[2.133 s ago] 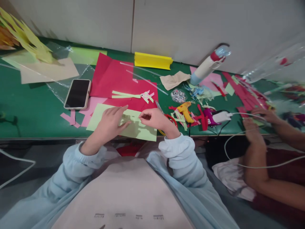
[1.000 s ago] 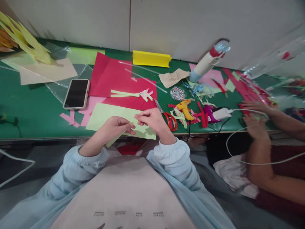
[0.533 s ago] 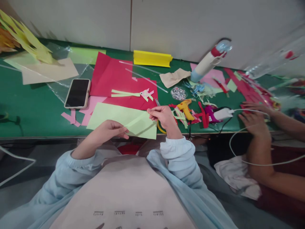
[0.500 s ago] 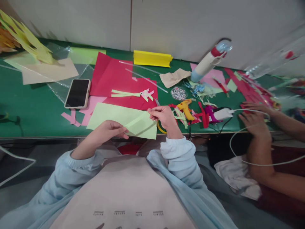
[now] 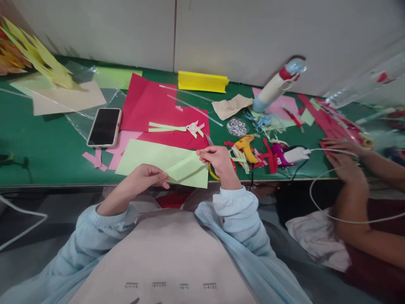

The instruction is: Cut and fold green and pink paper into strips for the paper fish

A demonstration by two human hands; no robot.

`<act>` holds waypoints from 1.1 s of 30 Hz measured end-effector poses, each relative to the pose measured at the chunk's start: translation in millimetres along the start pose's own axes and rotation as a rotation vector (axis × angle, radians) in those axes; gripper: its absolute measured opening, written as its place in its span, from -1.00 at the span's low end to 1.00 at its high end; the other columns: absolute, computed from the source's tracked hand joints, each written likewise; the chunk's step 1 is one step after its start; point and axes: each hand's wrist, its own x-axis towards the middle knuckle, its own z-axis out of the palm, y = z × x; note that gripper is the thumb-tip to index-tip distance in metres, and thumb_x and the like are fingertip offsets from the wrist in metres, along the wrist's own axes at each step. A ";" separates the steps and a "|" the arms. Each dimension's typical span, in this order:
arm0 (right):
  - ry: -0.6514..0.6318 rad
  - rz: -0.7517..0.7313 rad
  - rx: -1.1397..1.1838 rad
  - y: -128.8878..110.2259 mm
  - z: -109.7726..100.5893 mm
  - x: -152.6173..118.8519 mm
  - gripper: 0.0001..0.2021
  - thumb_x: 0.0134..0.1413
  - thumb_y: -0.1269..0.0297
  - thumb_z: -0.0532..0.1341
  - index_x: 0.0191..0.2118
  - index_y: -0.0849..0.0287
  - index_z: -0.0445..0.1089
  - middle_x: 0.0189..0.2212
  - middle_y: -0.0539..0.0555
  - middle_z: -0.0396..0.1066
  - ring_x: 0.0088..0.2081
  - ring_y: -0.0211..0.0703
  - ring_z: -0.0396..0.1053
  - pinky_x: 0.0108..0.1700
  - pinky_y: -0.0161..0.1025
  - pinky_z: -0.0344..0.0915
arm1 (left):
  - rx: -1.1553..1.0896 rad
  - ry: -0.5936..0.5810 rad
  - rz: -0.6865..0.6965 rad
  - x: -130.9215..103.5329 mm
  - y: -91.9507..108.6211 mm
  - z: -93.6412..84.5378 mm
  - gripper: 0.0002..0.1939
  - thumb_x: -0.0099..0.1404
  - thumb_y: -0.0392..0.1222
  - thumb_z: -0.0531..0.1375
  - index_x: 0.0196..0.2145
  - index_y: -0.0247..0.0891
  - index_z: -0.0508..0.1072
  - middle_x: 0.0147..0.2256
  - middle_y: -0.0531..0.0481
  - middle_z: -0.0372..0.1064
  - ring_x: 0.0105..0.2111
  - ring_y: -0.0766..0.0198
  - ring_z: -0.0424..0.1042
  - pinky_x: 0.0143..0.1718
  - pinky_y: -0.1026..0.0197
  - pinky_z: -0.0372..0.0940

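A narrow light green paper strip (image 5: 182, 164) is stretched between my two hands, casting a shadow on the light green sheet (image 5: 142, 154) beneath. My left hand (image 5: 150, 177) pinches its lower left end; my right hand (image 5: 217, 158) pinches the upper right end. Beyond the sheet, a small pink and green paper figure (image 5: 193, 128) with a dark eye spot and long green strips lies on red paper (image 5: 148, 103). Scissors with orange-yellow handles (image 5: 213, 174) lie partly hidden under my right hand.
A phone (image 5: 104, 127) lies at left, near pink scraps (image 5: 96, 159). To the right are a yellow glue gun (image 5: 248, 147), a dish of googly eyes (image 5: 237, 126), a purple glue gun (image 5: 281, 155) and a bottle (image 5: 276, 84). Another person's hands (image 5: 344, 162) work at far right.
The view has shifted slightly. Both my hands keep nearly the same hold on the strip. The other person's hands have moved a little.
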 end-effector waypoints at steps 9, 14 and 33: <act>-0.037 -0.056 -0.093 11.7 3.2 10.1 -0.51 -0.27 -0.15 0.41 -0.44 0.25 0.46 -0.56 0.04 0.43 -0.55 -0.32 0.30 -0.47 -0.34 0.23 | 0.040 0.079 -0.008 -0.7 9.7 -9.8 -0.52 0.03 0.25 0.34 -0.37 -0.27 0.60 -0.46 -0.13 0.60 -0.35 0.09 0.58 -0.19 0.11 0.42; 0.162 -0.318 -0.403 14.8 14.1 5.9 -0.57 -0.01 0.06 0.34 -0.04 0.18 0.45 -0.42 0.00 0.42 -0.45 -0.29 0.30 -0.30 -0.30 0.28 | 0.142 0.129 0.086 2.7 6.0 -16.3 -0.53 0.13 0.25 0.28 -0.39 -0.28 0.59 -0.48 -0.13 0.58 -0.37 0.12 0.55 -0.17 0.12 0.38; -0.459 -0.582 -0.482 -4.1 57.6 -38.0 -0.89 0.17 0.36 0.23 -0.21 0.18 0.50 -0.33 0.05 0.46 -0.33 -0.28 0.35 -0.21 -0.34 0.27 | 0.362 0.100 0.189 -12.3 31.5 -11.2 -0.55 0.17 0.14 0.28 -0.66 -0.24 0.37 -0.73 0.13 0.24 -0.69 0.42 0.21 -0.62 0.36 0.10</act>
